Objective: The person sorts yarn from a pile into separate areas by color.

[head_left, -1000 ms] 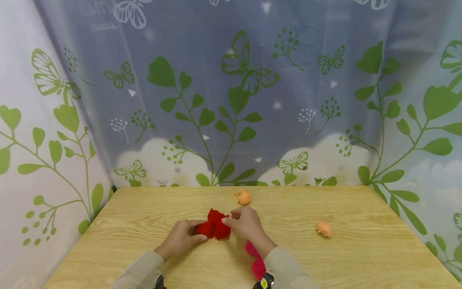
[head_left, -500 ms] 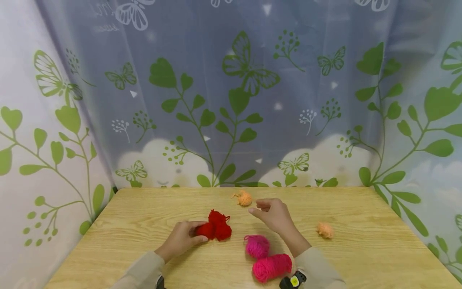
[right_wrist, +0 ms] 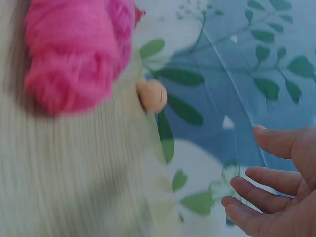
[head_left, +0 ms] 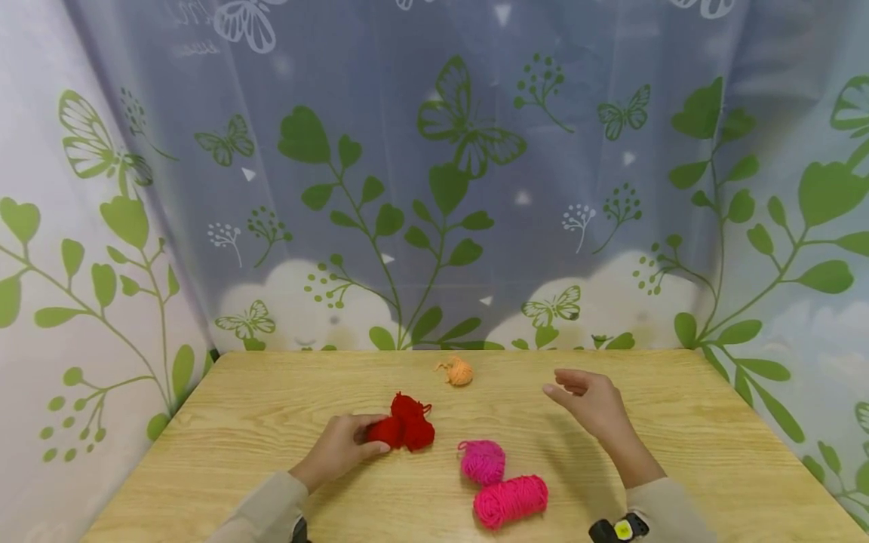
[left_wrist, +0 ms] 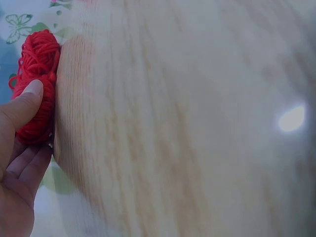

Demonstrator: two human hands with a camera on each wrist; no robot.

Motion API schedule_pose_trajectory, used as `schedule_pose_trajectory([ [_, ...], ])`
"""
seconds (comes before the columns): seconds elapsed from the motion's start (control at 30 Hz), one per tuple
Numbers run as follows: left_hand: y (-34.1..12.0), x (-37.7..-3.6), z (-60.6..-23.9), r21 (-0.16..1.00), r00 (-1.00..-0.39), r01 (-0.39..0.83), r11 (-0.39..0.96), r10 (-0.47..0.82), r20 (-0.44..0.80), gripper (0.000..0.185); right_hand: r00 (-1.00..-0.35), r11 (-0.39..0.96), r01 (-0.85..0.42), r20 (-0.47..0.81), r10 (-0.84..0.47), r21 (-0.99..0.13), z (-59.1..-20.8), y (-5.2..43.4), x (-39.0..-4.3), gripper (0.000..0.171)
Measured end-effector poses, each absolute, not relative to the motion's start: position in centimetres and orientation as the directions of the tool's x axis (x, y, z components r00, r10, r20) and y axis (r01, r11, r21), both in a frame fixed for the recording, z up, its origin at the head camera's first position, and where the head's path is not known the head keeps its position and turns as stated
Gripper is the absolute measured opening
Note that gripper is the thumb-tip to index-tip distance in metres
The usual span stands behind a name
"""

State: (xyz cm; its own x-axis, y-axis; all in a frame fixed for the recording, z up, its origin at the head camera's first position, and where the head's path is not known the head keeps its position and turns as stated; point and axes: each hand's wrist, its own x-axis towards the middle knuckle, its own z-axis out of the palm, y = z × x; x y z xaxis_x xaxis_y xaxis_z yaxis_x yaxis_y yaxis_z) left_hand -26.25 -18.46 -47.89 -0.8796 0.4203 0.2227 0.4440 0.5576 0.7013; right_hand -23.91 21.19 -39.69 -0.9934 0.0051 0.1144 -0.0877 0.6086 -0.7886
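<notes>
The red yarn [head_left: 405,427] is seen on the wooden table [head_left: 679,452], a bit left of the middle. It is held at its left end by the left hand [head_left: 342,446]. The thumb [left_wrist: 24,106] is pressed on top of the red yarn [left_wrist: 35,86], and the other fingers are curled under its side, so the yarn is pinched between them.

The right hand [head_left: 591,403] is held up over the right part of the table, well apart from the red yarn. Nothing is held by it and nothing is touched. Its fingers [right_wrist: 276,182] are kept loose and a little spread, with small gaps between them, and they are pointed to the left.

Two pink yarn bundles are found between the two hands, nearer to the person. The rounder purple-pink yarn ball [head_left: 483,461] is seen just to the right of the red yarn, but it is not touched by it. The bright pink yarn roll [head_left: 511,501] is laid right below the purple-pink one, close to it.

A small orange yarn ball [head_left: 458,371] is seen near the far edge of the table. Behind the table, a curtain [head_left: 434,188] with green leaves and butterflies is hung.
</notes>
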Motion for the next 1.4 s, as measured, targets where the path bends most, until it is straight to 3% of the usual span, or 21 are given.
schedule_pose_trajectory([
  [0.3, -18.4, -26.1, -47.7, 0.710, -0.881, 0.438, 0.551, 0.421, 0.216, 0.044, -0.996, 0.667, -0.005, 0.062, 0.061, -0.745, -41.1, 25.6, -23.2, 0.065],
  [0.63, -18.4, -26.1, -47.6, 0.703, -0.882, 0.438, 0.561, 0.420, 0.214, 0.044, -0.997, 0.762, -0.003, 0.063, 0.049, -0.648, -43.9, 28.8, -23.0, 0.062],
  [1.4, -18.4, -26.2, -47.6, 0.710, -0.897, 0.407, 0.574, 0.397, 0.194, 0.044, -0.999, 0.754, -0.037, 0.054, -0.002, -0.656, -44.9, 29.7, -23.2, 0.053],
])
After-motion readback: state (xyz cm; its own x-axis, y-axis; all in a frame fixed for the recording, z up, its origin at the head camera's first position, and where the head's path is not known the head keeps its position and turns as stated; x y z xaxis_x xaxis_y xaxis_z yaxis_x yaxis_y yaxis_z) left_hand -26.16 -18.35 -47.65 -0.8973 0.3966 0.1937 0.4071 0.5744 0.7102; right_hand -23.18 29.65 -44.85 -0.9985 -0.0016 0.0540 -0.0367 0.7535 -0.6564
